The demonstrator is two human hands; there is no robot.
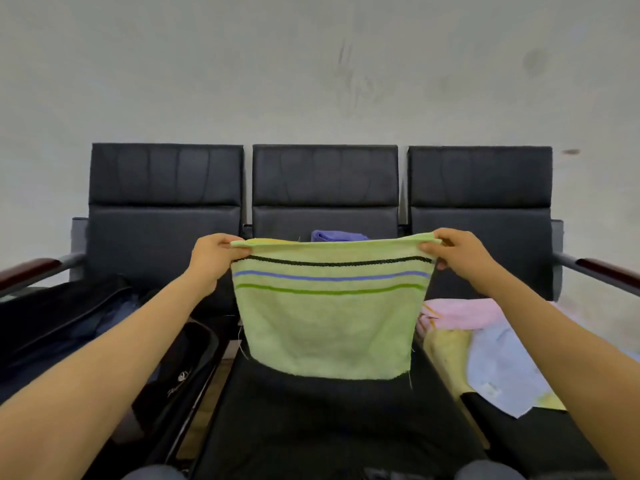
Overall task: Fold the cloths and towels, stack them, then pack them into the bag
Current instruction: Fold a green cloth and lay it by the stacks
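A light green towel (pixel 329 327) with black, blue and green stripes hangs spread in the air above the middle seat. My left hand (pixel 213 252) pinches its top left corner and my right hand (pixel 457 251) pinches its top right corner. Behind its top edge a folded purple cloth (pixel 336 235) lies at the back of the middle seat. On the right seat lie loose cloths: a pink one (pixel 457 311), a light blue one (pixel 502 368) and a yellow one (pixel 446 355). A dark open bag (pixel 69 320) sits on the left seat.
Three black padded seats (pixel 325 188) stand in a row against a grey wall. Metal armrests with dark wooden tops (pixel 31 268) stick out at both ends. My knees show at the bottom edge.
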